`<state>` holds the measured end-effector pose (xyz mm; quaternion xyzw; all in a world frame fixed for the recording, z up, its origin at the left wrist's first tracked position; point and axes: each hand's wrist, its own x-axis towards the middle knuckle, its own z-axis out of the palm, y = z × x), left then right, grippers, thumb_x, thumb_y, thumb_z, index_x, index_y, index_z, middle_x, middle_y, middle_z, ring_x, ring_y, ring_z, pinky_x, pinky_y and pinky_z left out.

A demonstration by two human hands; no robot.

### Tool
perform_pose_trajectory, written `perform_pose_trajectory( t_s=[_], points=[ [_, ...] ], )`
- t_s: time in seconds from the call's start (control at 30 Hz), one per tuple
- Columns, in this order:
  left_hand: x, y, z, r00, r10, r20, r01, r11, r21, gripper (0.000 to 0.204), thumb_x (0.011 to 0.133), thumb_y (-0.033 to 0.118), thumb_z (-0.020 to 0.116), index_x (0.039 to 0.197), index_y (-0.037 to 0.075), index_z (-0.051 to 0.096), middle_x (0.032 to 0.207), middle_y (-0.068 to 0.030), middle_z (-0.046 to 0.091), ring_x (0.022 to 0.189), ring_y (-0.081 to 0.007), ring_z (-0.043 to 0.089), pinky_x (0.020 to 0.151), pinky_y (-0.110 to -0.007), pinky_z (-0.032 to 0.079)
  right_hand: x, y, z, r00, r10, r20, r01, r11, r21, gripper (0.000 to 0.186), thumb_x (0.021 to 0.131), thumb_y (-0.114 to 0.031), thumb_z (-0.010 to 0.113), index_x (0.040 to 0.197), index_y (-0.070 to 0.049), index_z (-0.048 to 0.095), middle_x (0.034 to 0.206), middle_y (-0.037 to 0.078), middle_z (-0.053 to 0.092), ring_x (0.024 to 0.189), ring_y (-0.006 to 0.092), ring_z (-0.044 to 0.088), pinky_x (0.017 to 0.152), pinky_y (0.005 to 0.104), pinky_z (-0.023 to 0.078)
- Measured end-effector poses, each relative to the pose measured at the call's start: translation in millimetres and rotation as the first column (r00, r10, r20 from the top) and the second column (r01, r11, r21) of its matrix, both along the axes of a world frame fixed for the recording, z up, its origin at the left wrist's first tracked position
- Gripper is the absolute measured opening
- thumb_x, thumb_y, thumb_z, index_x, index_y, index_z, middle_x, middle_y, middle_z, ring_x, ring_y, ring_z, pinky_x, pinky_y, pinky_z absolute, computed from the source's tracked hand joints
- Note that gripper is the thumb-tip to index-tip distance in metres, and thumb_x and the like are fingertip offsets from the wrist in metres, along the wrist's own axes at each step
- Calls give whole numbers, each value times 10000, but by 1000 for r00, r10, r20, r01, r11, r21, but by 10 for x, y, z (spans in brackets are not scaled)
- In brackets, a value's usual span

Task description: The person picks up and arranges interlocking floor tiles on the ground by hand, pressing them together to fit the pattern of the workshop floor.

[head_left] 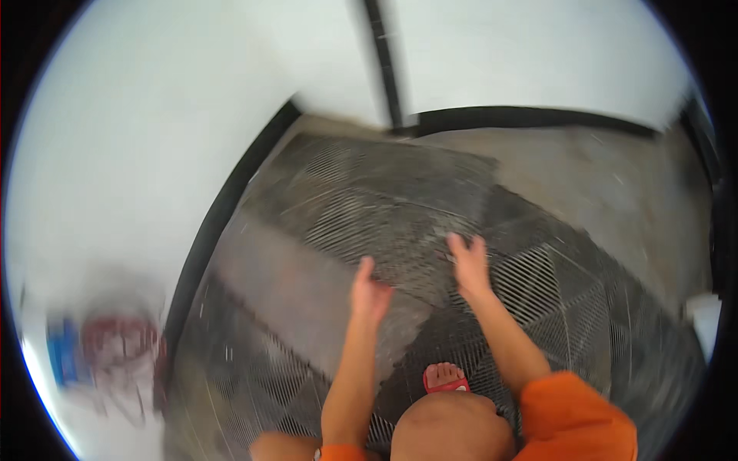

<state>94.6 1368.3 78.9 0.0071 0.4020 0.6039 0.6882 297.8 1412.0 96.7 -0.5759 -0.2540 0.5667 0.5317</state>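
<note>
My left hand (371,298) is over the floor near the middle, its thumb raised and apart from its fingers. To its right, my right hand (470,265) reaches forward, thumb and fingers apart. Both look open, and I see nothing clearly held, though motion blurs the fingertips. Between and beyond them lies a dark grey ribbed floor tile (384,234), its surface smeared. Whether a hand touches its edge, I cannot tell. More black ribbed tiles (530,284) cover the floor at the right. A bare strip of grey-brown floor (292,286) lies left of my left hand.
White walls (177,138) with black skirting (223,207) enclose the floor. Bare floor (584,169) shows at the far right. Blurred blue and dark red objects (115,342) are at the left. My foot in a red sandal (446,378) and bent knee are below my hands.
</note>
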Motion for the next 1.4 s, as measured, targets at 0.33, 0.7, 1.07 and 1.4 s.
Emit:
perform_pose_trajectory(
  t_s=[0.33,0.7,1.07,1.4],
  points=[
    [-719,-2022,-269,879,-11,-477,-209,890,-405,668,946,466,644,1368,-28,487,1276,-157,628,1148,-289,616,888,-465,528,-568,-2427,-990,902,176,-394,-297,915,-273,652,987,-345,627,1473,-37,321,1494,170,410,1303,333,479,1006,500,490],
    [-2423,-2867,-990,655,-182,-734,-378,762,-526,621,986,379,603,1368,-101,509,1257,-238,632,1111,-287,625,953,-380,472,-646,-1434,-1065,165,631,758,-743,585,-325,482,982,-376,593,1205,51,610,1106,212,687,980,284,682,855,366,539],
    [-2183,-3311,-1002,332,-338,-880,-434,774,-461,537,985,447,498,1092,-68,606,1107,-309,642,1068,-479,601,910,-484,478,-1344,-1326,-1594,175,460,871,-478,813,-333,938,849,-685,632,1324,117,526,1340,297,558,1254,416,532,1066,466,409],
    [-1894,-3468,-882,352,-265,-898,-539,727,-426,490,1010,424,512,1063,-53,612,973,-273,676,941,-462,639,832,-480,489,-1389,-1255,-1482,236,389,890,-482,843,-241,910,836,-673,664,1294,105,555,1309,292,580,1232,411,550,1046,479,427]
  ],
)
